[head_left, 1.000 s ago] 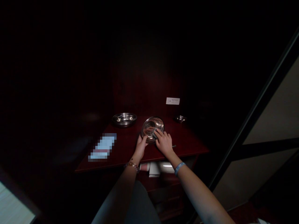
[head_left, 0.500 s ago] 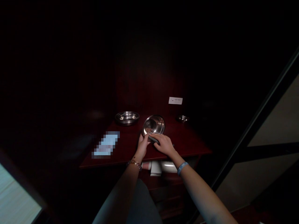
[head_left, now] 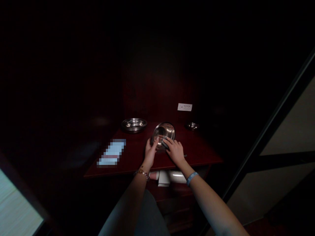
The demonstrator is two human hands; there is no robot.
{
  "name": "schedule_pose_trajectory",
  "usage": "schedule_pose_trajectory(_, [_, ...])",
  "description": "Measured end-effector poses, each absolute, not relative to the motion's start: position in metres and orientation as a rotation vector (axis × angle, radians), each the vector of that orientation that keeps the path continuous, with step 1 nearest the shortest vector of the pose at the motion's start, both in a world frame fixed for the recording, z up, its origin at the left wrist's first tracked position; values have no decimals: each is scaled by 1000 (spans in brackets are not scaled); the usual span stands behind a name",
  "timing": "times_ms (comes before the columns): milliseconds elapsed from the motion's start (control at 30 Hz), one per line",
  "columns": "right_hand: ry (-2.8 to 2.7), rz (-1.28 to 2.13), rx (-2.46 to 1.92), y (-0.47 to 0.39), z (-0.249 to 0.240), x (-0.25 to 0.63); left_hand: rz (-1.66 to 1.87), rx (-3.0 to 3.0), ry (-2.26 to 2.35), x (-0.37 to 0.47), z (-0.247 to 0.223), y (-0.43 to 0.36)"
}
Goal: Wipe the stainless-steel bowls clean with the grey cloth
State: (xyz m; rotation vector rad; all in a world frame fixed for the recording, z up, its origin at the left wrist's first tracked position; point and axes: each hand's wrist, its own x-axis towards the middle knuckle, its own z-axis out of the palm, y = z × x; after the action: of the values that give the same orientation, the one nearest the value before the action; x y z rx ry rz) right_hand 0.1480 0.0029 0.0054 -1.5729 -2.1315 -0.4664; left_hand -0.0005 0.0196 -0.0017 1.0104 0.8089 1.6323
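The left hand grips a steel bowl by its near left edge, thumb over the rim and the other fingers mostly hidden behind the wall. The right hand has its fingers bent close together over a small dark pad, holding it against the inside of the bowl; its thumb I can't make out from here. The bowl is tipped, mouth toward the person, above the middle of a dark red table; whether its base touches the wood, I can't tell. A beaded bracelet circles the left wrist, a blue band the right. Farther back, a wide basin sits to the left and a small dish to the right, both upright. Nearer on the left lies something pale, blurred past recognition. A white socket is set in the back wall above the dish. Under the tabletop I see a pinkish cup beside a white box.
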Motion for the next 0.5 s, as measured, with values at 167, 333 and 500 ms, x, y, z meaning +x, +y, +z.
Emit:
schedule_pose_trajectory(167, [-2198,-407,-1433,5,5,152,1612,1146,779,3,-2,21])
schedule_pose_trajectory(333, [-2258,-305,-1226,11,2,150,1570,1306,737,9,-11,25])
schedule_pose_trajectory(500, [-2312,-319,-1186,8,5,148,1668,1338,791,7,-10,26])
